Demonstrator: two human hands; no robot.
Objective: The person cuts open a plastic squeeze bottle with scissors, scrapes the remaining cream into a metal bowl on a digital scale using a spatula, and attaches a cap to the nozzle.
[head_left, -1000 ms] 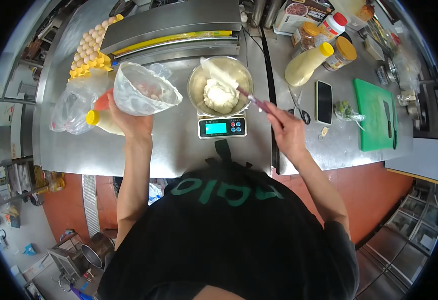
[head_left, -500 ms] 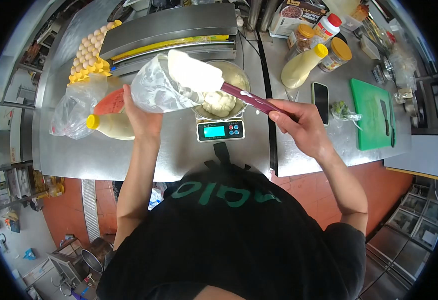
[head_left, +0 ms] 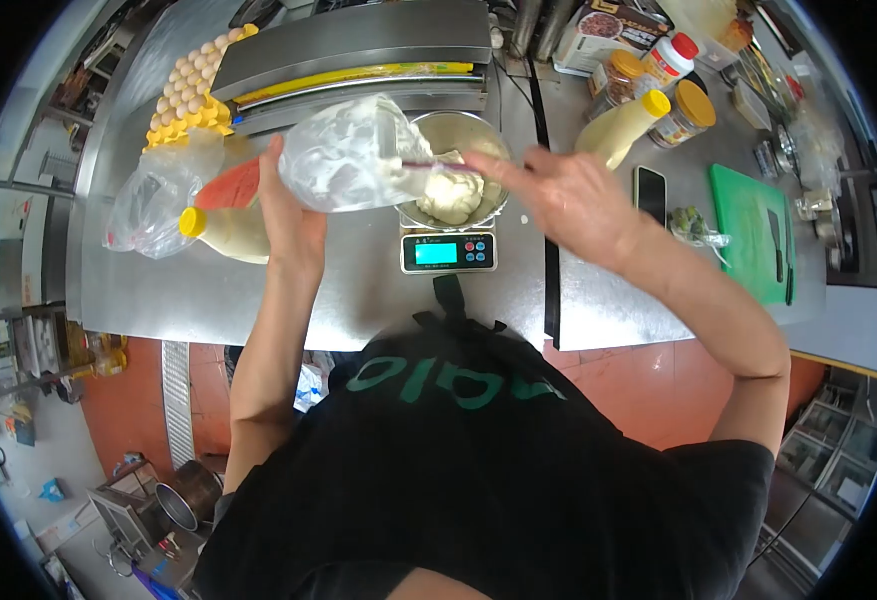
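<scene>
My left hand holds a clear plastic bag smeared with white cream, its mouth turned right. In my right hand is the dark red handle of a spatula; its blade is hidden inside the bag's mouth. A steel bowl with thick white cream stands on a digital scale, just right of the bag. Behind my left hand lie a red watermelon piece and a yellow-capped bottle.
Egg tray and a crumpled bag are at left, a steel wrap dispenser behind. At right are another yellow-capped bottle, jars, a phone and a green board with a knife.
The spatula has gone from over the bowl to the bag, and its blade is now inside. My right hand has moved left. The bag has shifted right and tipped sideways.
</scene>
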